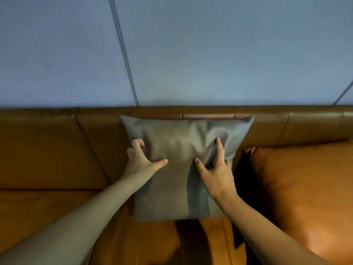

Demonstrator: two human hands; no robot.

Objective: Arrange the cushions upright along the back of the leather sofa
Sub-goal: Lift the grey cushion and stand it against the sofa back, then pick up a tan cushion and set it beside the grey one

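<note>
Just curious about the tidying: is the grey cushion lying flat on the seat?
No, the grey cushion stands upright against the sofa back.

The orange cushion (305, 188) is cut off at the right edge, the leather sofa (47, 150) at both sides.

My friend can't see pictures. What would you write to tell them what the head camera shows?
Two bare hands hold a grey square fabric cushion upright against the back of a brown leather sofa; the left hand grips its left edge, the right hand its right side. An orange leather cushion sits beside it.
</note>
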